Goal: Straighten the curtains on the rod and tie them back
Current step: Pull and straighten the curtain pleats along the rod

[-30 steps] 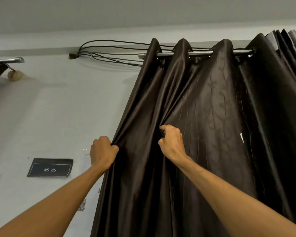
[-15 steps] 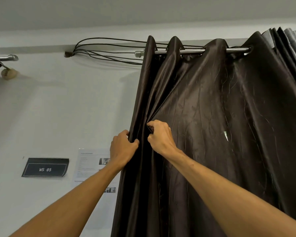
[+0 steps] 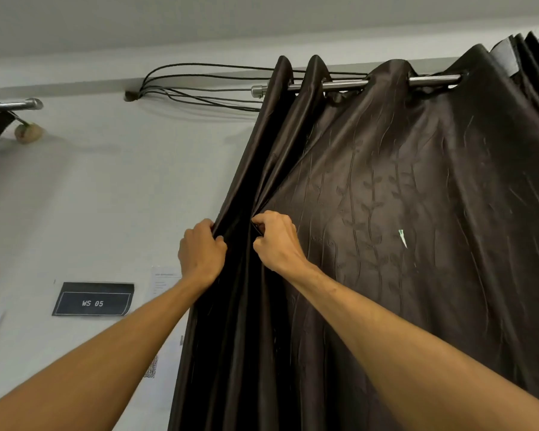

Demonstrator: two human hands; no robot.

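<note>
curtain (image 3: 402, 213): at the left end of the rod (image 3: 343, 85). my left hand (image 3: 201, 251) grips its edge, fingers (image 3: 206, 228) curled; my right hand (image 3: 277, 241) pinches the next fold. step: straightening. next, i judge: spacing folds evenly.

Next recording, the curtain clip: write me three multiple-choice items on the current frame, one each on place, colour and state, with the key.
1. Where is the WS 05 sign? A. on the wall, left of the curtain in view; B. on a door; C. pinned to the curtain.
2. What colour is the curtain? A. white; B. dark brown; C. red.
3. What are the left hand and right hand doing? A. hanging free; B. resting flat on the wall; C. gripping curtain folds.
Key: 1 A, the sign sits on bare wall beside the curtain's edge; 2 B, the glossy cloth is dark brown; 3 C, both hands clutch folds near that edge.
</note>
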